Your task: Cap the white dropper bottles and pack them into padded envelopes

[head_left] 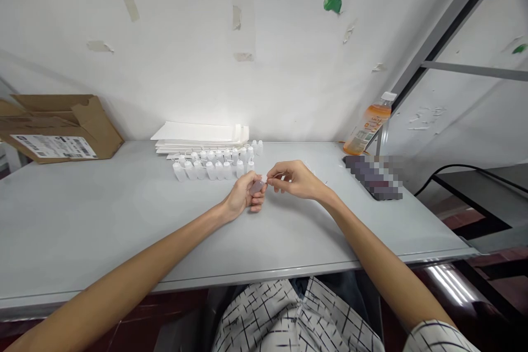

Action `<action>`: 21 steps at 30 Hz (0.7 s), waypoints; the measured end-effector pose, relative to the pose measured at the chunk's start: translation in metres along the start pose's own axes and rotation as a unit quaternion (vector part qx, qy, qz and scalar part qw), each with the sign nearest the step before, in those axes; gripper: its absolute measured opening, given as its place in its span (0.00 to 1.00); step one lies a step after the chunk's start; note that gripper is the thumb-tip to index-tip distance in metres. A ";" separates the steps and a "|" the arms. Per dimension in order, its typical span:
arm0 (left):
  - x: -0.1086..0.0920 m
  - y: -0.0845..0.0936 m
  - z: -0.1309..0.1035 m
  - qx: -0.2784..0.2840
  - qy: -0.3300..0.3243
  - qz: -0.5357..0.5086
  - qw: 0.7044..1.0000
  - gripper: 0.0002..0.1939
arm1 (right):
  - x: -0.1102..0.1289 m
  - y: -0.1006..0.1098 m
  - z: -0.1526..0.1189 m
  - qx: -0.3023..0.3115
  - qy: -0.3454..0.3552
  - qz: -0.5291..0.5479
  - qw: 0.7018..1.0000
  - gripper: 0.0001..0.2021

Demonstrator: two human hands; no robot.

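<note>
A small translucent white bottle (pixel 256 187) lies on its side in my left hand (pixel 244 195), whose fingers are wrapped round it. Its narrow end points right, toward my right hand (pixel 295 179). The thumb and forefinger of my right hand are pinched at that end, on something too small to make out. Just behind my left hand, several similar small white bottles (pixel 210 171) stand in rows on the grey table (pixel 124 220).
Behind the bottles lies a stack of white sheets (pixel 198 132). An opened cardboard box (pixel 108 131) sits at the back left. An orange drink bottle (pixel 368 127) leans at the back right, near a dark, pixelated flat object (pixel 373 177). A metal frame (pixel 437 22) rises on the right.
</note>
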State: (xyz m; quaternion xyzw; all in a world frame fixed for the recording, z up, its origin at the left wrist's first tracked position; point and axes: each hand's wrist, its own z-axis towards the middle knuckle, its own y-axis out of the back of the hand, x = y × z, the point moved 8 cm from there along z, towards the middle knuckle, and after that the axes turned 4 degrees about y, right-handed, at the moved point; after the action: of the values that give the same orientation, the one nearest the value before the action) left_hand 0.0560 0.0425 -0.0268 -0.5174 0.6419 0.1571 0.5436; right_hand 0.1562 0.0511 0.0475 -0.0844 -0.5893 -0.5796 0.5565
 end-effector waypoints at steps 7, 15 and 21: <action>-0.003 -0.001 0.000 0.004 -0.033 0.020 0.999 0.19 | 0.002 -0.002 0.001 0.005 0.010 -0.025 1.000 0.06; -0.003 -0.003 -0.001 0.027 -0.031 0.033 0.999 0.17 | 0.000 0.001 0.000 0.011 0.010 -0.038 0.999 0.07; -0.013 -0.007 -0.005 0.030 -0.090 0.088 0.992 0.14 | 0.004 0.005 -0.003 0.017 0.000 0.006 1.000 0.09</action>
State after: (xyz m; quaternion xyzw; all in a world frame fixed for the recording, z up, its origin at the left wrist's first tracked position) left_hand 0.0574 0.0421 -0.0114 -0.4262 0.6378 0.2309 0.5985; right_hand 0.1604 0.0484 0.0526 -0.0783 -0.5985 -0.5661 0.5615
